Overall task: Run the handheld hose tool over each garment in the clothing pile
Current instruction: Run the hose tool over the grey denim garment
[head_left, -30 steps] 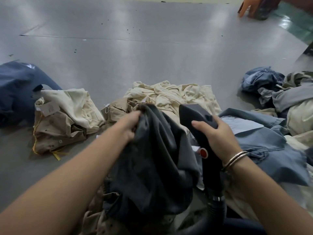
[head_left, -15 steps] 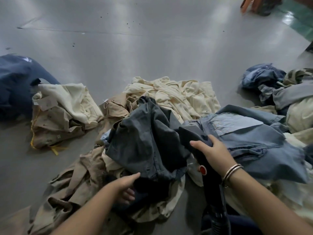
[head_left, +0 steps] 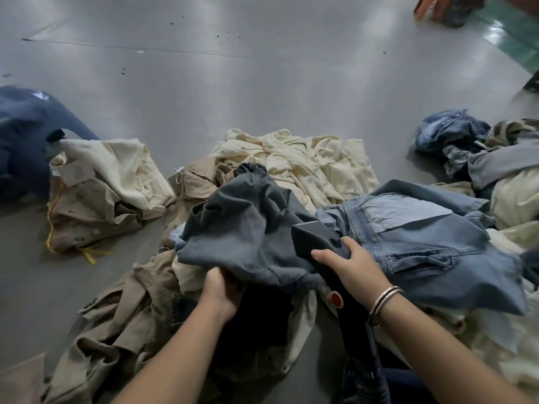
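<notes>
A dark grey garment (head_left: 242,228) lies crumpled on top of the clothing pile in the middle of the floor. My left hand (head_left: 220,293) grips its near edge from below. My right hand (head_left: 354,266) is closed around the black handheld hose tool (head_left: 318,243), whose flat head rests against the grey garment's right side. The tool has a red button (head_left: 337,298), and its hose (head_left: 364,371) runs down toward me. A light blue denim garment (head_left: 423,237) lies just right of the tool. Cream (head_left: 300,161) and tan clothes (head_left: 116,325) lie under and around the grey one.
A folded cream and tan bundle (head_left: 102,188) sits at the left beside a navy garment (head_left: 23,135). More denim and pale clothes (head_left: 478,153) are heaped at the right. Bare grey floor (head_left: 233,83) stretches beyond. A person's foot (head_left: 425,7) shows at the top right.
The grey garment was lowered from in front of me onto the pile. My left hand moved down to its near edge and took hold. The tool head came down against the garment.
</notes>
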A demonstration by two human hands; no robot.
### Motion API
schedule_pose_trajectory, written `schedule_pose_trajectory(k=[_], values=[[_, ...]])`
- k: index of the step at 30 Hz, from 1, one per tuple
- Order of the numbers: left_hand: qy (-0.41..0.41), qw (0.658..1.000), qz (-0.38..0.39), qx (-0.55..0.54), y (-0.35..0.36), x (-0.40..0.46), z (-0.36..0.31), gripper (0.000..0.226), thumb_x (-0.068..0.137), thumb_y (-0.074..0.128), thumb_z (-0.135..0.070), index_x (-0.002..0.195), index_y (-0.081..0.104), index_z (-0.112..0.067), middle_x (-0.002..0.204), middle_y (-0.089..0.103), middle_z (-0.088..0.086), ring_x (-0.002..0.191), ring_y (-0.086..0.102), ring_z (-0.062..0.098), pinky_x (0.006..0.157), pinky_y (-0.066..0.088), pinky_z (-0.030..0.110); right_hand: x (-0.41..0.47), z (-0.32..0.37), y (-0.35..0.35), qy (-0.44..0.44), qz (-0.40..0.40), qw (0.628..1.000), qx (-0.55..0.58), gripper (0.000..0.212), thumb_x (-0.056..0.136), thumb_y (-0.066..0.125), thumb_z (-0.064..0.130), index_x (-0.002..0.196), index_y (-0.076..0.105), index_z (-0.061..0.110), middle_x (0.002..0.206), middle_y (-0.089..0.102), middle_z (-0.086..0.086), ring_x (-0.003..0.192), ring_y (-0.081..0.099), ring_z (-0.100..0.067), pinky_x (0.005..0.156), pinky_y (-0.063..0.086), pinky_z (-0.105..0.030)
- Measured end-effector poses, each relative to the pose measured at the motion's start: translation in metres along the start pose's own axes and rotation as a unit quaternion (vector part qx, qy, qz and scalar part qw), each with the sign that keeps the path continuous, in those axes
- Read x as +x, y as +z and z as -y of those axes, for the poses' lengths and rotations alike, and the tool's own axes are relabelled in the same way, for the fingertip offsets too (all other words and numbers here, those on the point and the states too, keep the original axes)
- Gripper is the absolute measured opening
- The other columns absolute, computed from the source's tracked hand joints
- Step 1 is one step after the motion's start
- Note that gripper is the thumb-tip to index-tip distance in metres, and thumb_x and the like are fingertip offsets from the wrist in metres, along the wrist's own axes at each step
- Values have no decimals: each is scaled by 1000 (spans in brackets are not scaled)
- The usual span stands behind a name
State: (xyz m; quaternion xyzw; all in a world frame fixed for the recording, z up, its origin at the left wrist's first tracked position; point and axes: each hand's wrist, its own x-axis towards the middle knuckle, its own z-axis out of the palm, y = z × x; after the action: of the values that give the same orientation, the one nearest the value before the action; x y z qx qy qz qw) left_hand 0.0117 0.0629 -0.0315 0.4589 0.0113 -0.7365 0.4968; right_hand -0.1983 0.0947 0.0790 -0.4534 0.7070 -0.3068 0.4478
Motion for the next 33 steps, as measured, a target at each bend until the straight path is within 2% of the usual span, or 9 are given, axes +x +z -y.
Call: schedule_pose_trajectory(k=[3,9,12,15,21,24,28,30,33], values=[[-39,999,18,12,9,7,-4,49,97,39,-46,124,60,-10,120,66,16,106,64,33,89,48,45,-3,1,4,-10,6,1000,-2,20,78,74,28,76,58,18,75,65,6,76,60,-13,75,44,-31],[-141,982,110,62,2,-17,-6,82,63,73,-64,118,67,-4,125,61,23,113,61,37,89,53,48,-3,6,-1,-2,9,1000,19,19,78,74,31,88,63,19,86,69,3,85,64,-17,80,47,-33],[11,994,38,-97,-7,-13,2,48,79,63,-50,112,72,-15,115,68,17,96,69,36,76,54,49,-3,6,-2,-2,6,1000,21,18,77,74,30,85,62,19,83,69,5,83,64,-17,81,47,-34],[88,974,47,-203,-32,-22,5,58,85,51,-56,128,59,-19,121,66,16,108,63,39,87,45,55,2,-1,-3,12,1,1000,16,17,78,74,30,84,62,20,84,68,5,82,63,-17,79,46,-33],[11,984,54,-171,-39,-41,30,46,92,45,-36,125,57,-6,123,63,22,109,61,40,100,39,58,14,-31,29,75,75,993,-47,35,75,76,37,102,64,18,108,67,0,105,62,-22,91,46,-32],[-7,979,31,-203,-47,-50,29,47,96,38,-36,124,58,-4,124,61,24,111,57,42,90,41,59,20,-48,57,141,119,980,-73,67,68,75,45,123,59,11,120,63,-3,111,60,-26,97,47,-36],[-31,974,61,-216,-57,-67,32,49,91,42,-33,113,66,4,121,62,27,98,65,45,87,47,62,32,-56,85,201,144,968,-49,79,66,77,47,131,54,8,123,62,-7,111,59,-27,99,46,-38],[-43,971,78,-222,-61,-77,31,41,80,55,-25,113,65,-4,116,63,30,95,65,48,81,48,64,43,-53,91,198,123,972,-33,85,66,78,47,136,50,7,130,59,-10,117,57,-28,102,44,-37],[-84,950,146,-262,-64,-90,23,46,77,62,-16,122,54,-8,124,54,35,109,56,55,96,36,67,57,-46,85,187,50,981,-23,81,69,77,47,134,51,6,132,57,-14,119,56,-31,103,43,-38]])
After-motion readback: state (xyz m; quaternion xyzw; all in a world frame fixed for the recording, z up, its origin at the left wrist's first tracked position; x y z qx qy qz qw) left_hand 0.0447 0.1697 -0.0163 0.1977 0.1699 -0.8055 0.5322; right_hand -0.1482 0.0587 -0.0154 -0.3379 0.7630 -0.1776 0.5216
